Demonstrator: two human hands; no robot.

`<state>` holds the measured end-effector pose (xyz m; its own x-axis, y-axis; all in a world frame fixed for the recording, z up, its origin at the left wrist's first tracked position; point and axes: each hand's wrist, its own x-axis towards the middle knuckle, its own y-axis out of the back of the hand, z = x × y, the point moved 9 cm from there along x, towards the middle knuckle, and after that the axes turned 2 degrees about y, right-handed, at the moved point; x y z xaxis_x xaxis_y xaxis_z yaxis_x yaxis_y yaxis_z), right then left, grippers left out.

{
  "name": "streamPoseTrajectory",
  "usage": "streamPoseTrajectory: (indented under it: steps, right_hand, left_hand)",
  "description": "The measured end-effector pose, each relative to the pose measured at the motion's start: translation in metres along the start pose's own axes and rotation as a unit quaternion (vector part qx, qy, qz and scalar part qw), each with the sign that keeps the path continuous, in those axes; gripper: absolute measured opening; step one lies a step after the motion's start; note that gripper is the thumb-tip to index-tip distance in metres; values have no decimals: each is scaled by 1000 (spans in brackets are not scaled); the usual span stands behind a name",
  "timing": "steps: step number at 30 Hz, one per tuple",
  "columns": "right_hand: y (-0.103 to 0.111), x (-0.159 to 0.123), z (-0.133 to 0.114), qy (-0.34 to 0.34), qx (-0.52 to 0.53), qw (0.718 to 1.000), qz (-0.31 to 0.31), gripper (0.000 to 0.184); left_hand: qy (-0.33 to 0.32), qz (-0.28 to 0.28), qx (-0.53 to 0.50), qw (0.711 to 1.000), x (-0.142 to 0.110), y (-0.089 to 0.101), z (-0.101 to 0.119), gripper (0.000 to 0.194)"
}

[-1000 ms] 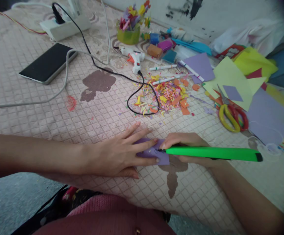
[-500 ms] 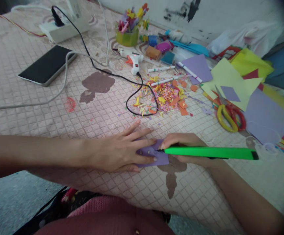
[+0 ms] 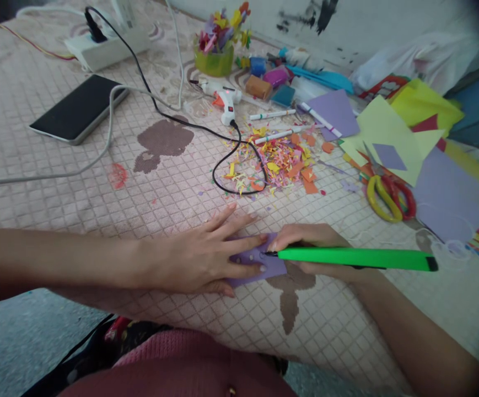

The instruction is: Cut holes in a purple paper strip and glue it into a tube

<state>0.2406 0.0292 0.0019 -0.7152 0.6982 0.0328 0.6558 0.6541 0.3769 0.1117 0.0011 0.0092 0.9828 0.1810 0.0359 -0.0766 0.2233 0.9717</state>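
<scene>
A small piece of purple paper [image 3: 274, 268] with several small round holes in it lies on the patterned cloth. My left hand [image 3: 198, 253] is spread flat across it, fingers apart, covering its left part. From the right, my right hand [image 3: 313, 237] is wrapped around a long green hole punch [image 3: 355, 257]. The dark jaw of the punch is at the right part of the paper, between the two hands. My right fingers are partly hidden beneath the green handle.
Paper scraps [image 3: 284, 160] lie beyond my hands, near a white glue gun [image 3: 229, 105] with a looped black cord. Scissors [image 3: 383, 198] and coloured paper sheets [image 3: 450, 190] are on the right. A black tablet-like device [image 3: 77, 107] and power strip [image 3: 107, 47] are at left.
The left fingers and the purple paper have shifted slightly. My right hand keeps its grip on the hole punch at the paper, and the view has moved a little.
</scene>
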Motion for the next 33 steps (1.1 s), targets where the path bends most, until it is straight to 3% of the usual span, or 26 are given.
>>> streamPoseTrajectory:
  steps: [11,26,33]
  right_hand:
    - [0,-1,4,-3,-7,1000,2,28]
    - [0,-1,3,5,5,1000,2,30]
    - [0,-2,5,15,-11,1000,1,26]
  left_hand:
    - [-4,-9,-56,998,1,-5,-4,54]
    - [-2,3,-24,1000,1,-1,1,68]
    - [-9,8,-42,999,1,-4,-2,56]
